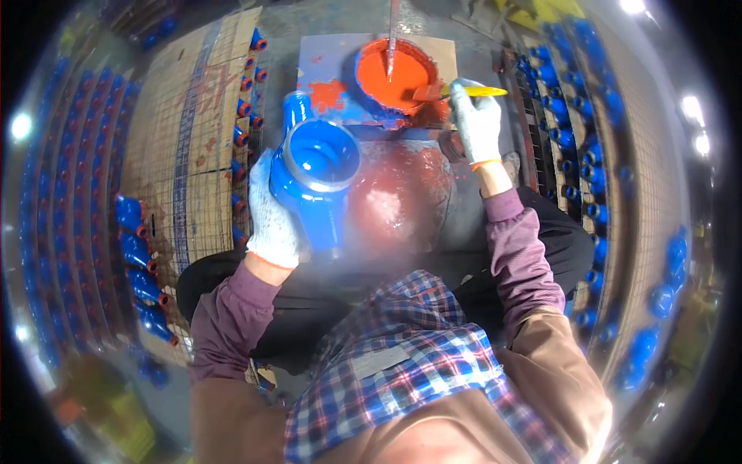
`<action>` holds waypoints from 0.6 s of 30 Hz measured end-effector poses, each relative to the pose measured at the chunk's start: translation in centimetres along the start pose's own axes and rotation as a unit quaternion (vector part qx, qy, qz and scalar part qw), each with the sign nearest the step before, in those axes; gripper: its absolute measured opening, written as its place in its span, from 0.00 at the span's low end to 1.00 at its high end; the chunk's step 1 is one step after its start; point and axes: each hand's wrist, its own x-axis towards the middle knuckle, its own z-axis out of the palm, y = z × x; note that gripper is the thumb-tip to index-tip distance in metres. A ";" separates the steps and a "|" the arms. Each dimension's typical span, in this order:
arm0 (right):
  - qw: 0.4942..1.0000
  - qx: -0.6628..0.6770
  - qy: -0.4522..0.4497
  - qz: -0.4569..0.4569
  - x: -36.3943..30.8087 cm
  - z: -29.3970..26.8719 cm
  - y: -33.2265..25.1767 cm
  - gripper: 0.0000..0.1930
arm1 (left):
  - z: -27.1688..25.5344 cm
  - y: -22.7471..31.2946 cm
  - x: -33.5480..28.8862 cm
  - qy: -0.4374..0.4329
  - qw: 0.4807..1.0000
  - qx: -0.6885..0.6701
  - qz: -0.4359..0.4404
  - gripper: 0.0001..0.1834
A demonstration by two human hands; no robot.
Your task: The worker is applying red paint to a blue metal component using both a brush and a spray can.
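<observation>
My left hand (272,216), in a white knit glove, is wrapped round the side of a glossy blue pipe fitting (318,205). The fitting's wide round mouth faces up and a narrower branch juts out at the far left. In my right hand (478,124), also gloved, is a paintbrush (487,91) by its yellow handle. Its bristles, coated orange-red, are at the right rim of a round paint bucket (359,71). Orange-red paint (410,85) fills the bucket, and a thin rod (392,39) stands in it.
The bucket rests on a paint-smeared board (328,50). Nearer lies a red-stained, shiny surface (398,185). Blue fittings with red ends (143,271) line the left boards (162,147); more blue fittings (560,139) stand in rows on the right.
</observation>
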 end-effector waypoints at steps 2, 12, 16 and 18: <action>0.998 -0.052 0.005 -0.034 0.6 0.7 0.7 0.16 | -0.5 0.2 0.2 0.061 0.997 0.029 0.028 0.33; 0.956 -0.259 -0.005 -0.137 2.2 3.4 2.3 0.20 | -0.1 1.4 -0.6 -0.040 0.997 0.030 0.053 0.30; 0.969 -0.219 0.026 -0.114 1.1 1.4 2.1 0.20 | 0.9 1.6 -1.0 -0.079 0.989 0.086 0.089 0.30; 0.976 -0.205 0.034 -0.071 0.6 0.3 2.1 0.19 | 1.5 1.3 -1.1 -0.031 0.958 0.245 0.147 0.30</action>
